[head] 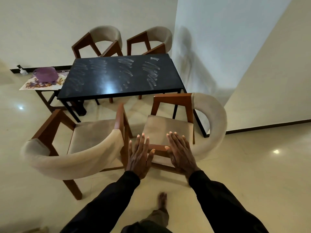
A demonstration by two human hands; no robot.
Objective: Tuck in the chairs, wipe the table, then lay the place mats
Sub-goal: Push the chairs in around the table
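Observation:
A black table (121,76) with pale smears on its top stands ahead. Two beige chairs with brown wooden frames stand pulled out on my side: one at the left (80,145), one at the right (181,125) turned sideways. Two more chairs, one (101,41) and another (151,41), stand at the far side against the wall. My left hand (140,153) and my right hand (180,153) hover flat with fingers spread over the near edge of the right chair, holding nothing. Floral place mats (33,84) lie on a small side table at the left.
A purple bowl (45,75) sits on the place mats. A spray bottle (22,70) stands on the floor by the wall. A wall corner juts out at the right. My bare foot (162,201) is on the glossy tile floor behind the chairs.

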